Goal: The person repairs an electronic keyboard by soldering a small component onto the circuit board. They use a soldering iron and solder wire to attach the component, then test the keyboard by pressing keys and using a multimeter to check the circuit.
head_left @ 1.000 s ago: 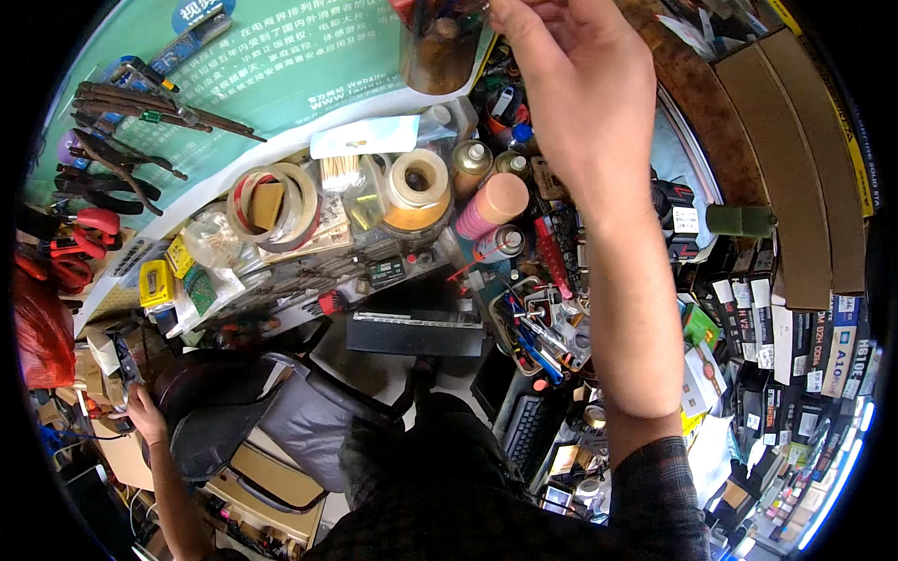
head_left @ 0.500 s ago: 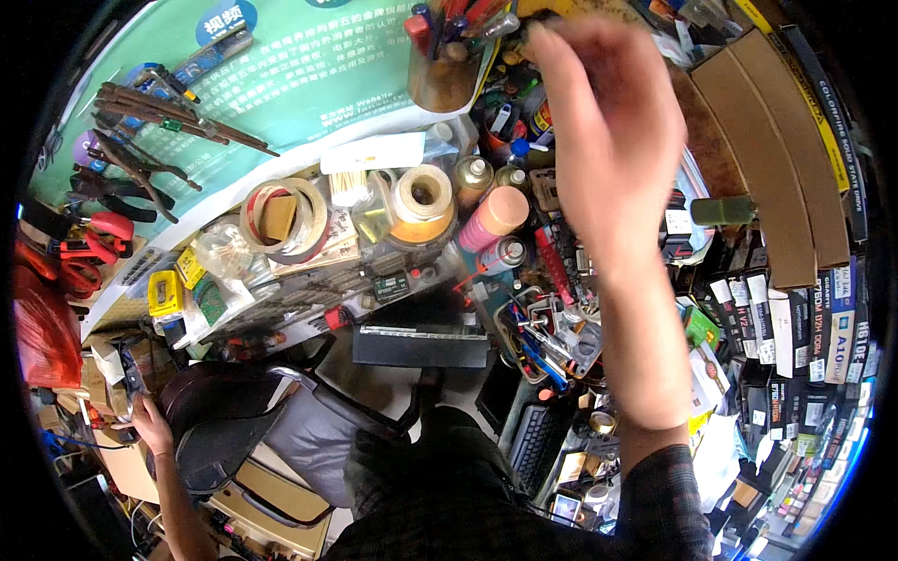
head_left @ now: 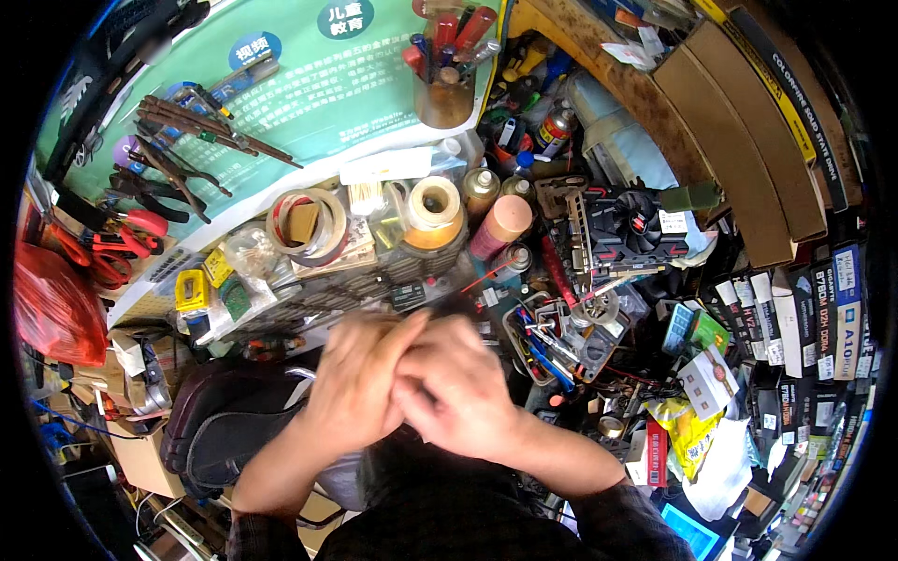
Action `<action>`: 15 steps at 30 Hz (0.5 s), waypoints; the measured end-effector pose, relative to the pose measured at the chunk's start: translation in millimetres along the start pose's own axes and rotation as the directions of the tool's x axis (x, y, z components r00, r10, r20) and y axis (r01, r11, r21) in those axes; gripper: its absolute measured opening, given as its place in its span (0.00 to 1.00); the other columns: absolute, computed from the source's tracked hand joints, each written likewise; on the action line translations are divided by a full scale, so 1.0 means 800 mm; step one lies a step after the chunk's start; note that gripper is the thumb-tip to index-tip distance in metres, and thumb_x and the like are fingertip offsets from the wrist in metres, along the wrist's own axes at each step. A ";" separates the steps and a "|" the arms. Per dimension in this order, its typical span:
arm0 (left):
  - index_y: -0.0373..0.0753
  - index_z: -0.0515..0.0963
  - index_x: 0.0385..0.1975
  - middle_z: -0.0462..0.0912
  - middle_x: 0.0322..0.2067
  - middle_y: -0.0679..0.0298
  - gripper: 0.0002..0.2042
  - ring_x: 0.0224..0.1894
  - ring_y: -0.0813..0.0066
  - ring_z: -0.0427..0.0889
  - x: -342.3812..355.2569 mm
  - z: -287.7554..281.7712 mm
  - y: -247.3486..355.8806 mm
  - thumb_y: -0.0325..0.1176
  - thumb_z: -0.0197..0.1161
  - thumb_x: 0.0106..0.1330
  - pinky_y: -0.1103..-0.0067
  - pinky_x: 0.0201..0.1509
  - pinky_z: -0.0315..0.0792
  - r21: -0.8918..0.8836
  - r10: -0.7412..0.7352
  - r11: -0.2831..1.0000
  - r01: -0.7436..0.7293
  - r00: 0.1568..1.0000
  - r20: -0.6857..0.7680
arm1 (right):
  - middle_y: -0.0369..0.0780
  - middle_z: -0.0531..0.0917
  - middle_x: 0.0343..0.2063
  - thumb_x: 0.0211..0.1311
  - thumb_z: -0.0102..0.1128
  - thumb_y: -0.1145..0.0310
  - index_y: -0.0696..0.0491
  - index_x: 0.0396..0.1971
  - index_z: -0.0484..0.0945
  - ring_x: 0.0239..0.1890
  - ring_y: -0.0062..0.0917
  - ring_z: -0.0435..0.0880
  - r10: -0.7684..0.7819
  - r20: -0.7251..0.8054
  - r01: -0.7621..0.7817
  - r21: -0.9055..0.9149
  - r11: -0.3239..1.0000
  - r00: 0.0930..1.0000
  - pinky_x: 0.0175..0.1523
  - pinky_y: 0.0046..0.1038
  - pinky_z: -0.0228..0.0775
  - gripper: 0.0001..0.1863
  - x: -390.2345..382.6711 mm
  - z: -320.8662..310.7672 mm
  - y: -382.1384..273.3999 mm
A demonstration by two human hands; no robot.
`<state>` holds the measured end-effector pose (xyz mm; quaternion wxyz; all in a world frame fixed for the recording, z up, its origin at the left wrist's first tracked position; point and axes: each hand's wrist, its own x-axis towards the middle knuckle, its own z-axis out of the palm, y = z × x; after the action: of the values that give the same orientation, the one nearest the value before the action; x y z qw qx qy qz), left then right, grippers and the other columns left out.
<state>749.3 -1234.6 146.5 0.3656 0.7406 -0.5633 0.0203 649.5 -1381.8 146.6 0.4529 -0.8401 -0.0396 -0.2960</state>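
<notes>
Overlapping and touching in the lower middle, both blurred: left hand (head_left: 365,374) with fingers close together and slanting to the upper right, right hand (head_left: 458,388) with fingers bent inward. Cannot tell about any object between the palms; fingertips hard to separate in the blur. Nearest to both hands, just beyond, on the lower ledge (head_left: 327,292): a small black box (head_left: 408,297), clear of the fingers, with a near side lost in shadow. Partly covered by the left forearm (head_left: 290,458): a dark chair (head_left: 224,411), with little more than the backrest in sight. Dark sleeves (head_left: 257,538) on both sides, cut off by the lower edge. Too small and tangled to follow: wires (head_left: 98,427) at lower left. Farther up, a green printed sheet (head_left: 309,84) beneath pliers (head_left: 140,192) and a pot (head_left: 444,107) of screwdrivers (head_left: 475,28); nearer, tape rings (head_left: 334,229) and a pink can (head_left: 502,224). To the right, a black graphics card (head_left: 638,222), not far from a cluster of hand tools (head_left: 550,366). Along the right rim, cardboard (head_left: 748,140) and packed boxes (head_left: 847,318), outermost ones lost in the lens's dark border. At far left, a bulging red plastic bag (head_left: 58,313).
</notes>
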 end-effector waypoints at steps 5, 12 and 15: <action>0.35 0.70 0.65 0.83 0.42 0.50 0.28 0.40 0.48 0.84 0.042 0.013 0.000 0.27 0.67 0.63 0.63 0.42 0.79 -0.077 0.003 0.997 0.001 0.999 0.047 | 0.44 0.84 0.40 0.58 0.72 0.75 0.56 0.42 0.80 0.42 0.41 0.82 0.083 -0.114 -0.077 0.058 0.995 0.990 0.49 0.38 0.76 0.13 0.000 -0.030 0.013; 0.33 0.74 0.59 0.77 0.37 0.54 0.33 0.41 0.54 0.81 0.176 -0.010 -0.034 0.46 0.78 0.60 0.63 0.45 0.77 0.342 -0.185 0.885 0.316 0.913 -0.364 | 0.47 0.84 0.43 0.63 0.68 0.78 0.58 0.47 0.82 0.45 0.43 0.85 0.324 -0.148 -0.293 0.195 0.936 0.935 0.51 0.37 0.77 0.13 -0.056 -0.052 0.025; 0.34 0.71 0.65 0.81 0.49 0.51 0.41 0.52 0.53 0.83 0.258 -0.007 -0.048 0.51 0.80 0.56 0.63 0.52 0.78 0.567 0.210 0.799 0.200 0.791 -0.575 | 0.47 0.85 0.42 0.62 0.68 0.78 0.58 0.43 0.81 0.44 0.42 0.85 0.356 -0.082 -0.330 0.224 0.917 0.931 0.50 0.38 0.78 0.10 -0.088 -0.045 0.029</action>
<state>859.4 -1396.9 222.0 0.2734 0.7680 -0.3797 0.4374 582.9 -1409.3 106.9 0.5841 -0.7627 0.1056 -0.2567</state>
